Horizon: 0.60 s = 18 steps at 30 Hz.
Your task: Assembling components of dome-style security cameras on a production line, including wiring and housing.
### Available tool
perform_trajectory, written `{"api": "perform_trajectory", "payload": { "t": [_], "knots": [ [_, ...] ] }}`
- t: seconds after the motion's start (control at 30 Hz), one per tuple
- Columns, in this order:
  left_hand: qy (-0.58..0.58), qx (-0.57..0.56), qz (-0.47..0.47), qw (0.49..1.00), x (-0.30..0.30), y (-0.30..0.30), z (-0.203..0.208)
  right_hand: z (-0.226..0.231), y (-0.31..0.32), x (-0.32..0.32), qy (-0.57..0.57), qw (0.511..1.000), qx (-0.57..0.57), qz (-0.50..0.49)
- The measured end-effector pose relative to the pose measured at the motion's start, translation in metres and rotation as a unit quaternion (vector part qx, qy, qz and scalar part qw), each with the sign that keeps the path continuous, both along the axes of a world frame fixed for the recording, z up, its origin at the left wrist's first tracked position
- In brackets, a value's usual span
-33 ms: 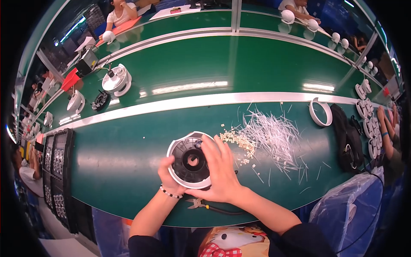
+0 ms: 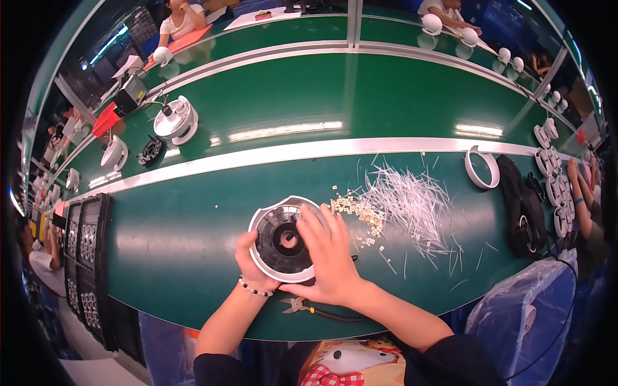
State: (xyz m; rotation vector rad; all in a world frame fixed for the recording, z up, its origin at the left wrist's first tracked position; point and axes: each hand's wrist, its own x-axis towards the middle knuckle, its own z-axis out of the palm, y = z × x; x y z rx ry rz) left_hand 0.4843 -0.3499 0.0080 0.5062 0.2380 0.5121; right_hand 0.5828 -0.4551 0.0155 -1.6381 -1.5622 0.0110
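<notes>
Between my two hands is a round white housing [image 2: 255, 260] with a black ring-shaped insert [image 2: 270, 251] inside and a hole at its middle. My left hand [image 2: 252, 265] grips the housing's left and lower rim, thumb up along the side. Over its right side lies my right hand [image 2: 328, 257], the fingers bent onto the insert near the upper right; what lies under the fingertips is hidden. Just below, a pair of cutting pliers [image 2: 297, 306] rests on the green table, its handles partly behind my right forearm. Small cream connector pieces [image 2: 360, 215] lie scattered right of my right hand.
White cable ties or thin strips [image 2: 409, 206] form a loose heap beyond the connectors. A white ring [image 2: 482, 168] and a black bag [image 2: 520, 206] are at the right. Black trays [image 2: 87, 257] stand at the left edge. White housings [image 2: 175, 121] sit behind the metal rail.
The housing has shifted slightly left in my hands. The right fingers have moved a little left with it, staying on the insert.
</notes>
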Motion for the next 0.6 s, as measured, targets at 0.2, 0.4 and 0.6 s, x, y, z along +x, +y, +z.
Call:
{"api": "perform_trajectory", "payload": {
  "t": [0.2, 0.4, 0.6],
  "knots": [
    [0.078, -0.049, -0.039, 0.995, -0.001, 0.016, -0.001, 0.001, -0.005, 0.005, -0.071, 0.992, 0.094, 0.044],
    [0.090, -0.004, -0.059, 0.994, 0.001, 0.028, -0.008, 0.008, 0.001, 0.018, -0.120, 0.984, 0.124, 0.044],
    [0.157, 0.033, 0.044, 0.986, -0.012, 0.042, -0.007, 0.028, 0.044, 0.054, -0.208, 0.967, 0.145, 0.037]
  ]
}}
